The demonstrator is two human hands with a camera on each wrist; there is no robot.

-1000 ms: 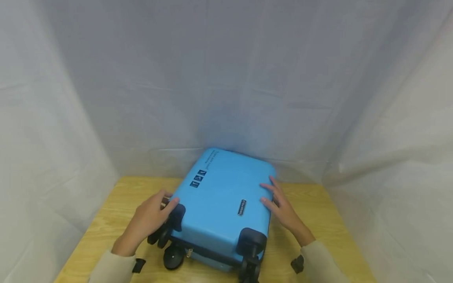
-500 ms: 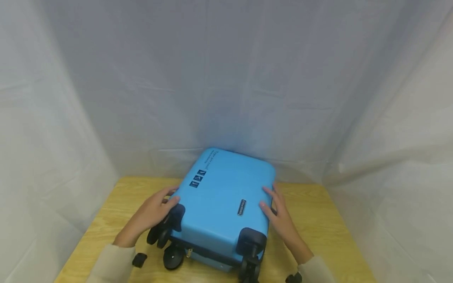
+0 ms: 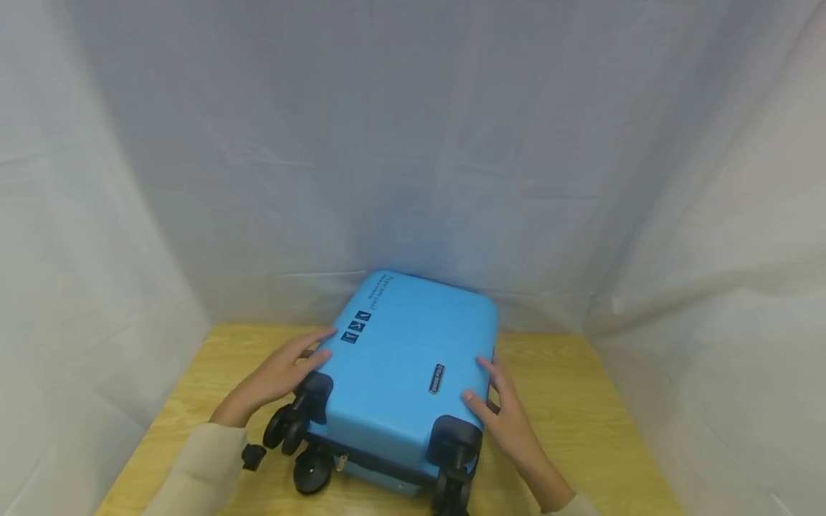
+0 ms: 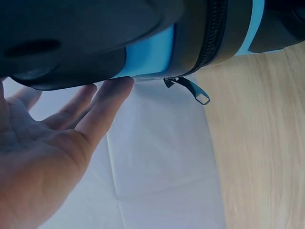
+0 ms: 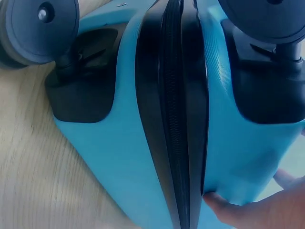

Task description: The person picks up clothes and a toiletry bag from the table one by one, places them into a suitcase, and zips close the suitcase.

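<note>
we rest both hands, left hand (image 3: 274, 376) and right hand (image 3: 506, 416), fingers relaxed, flat against the blue suitcase (image 3: 403, 365); uneven pushing could slide it off the counter (image 3: 581, 401).

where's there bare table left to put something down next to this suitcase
Bare wood shows on the table right of the blue suitcase, past the right hand, out to the white drape. A second patch lies left of the left hand, toward the left drape. The near edge is crowded by the wheels and both forearms.
</note>
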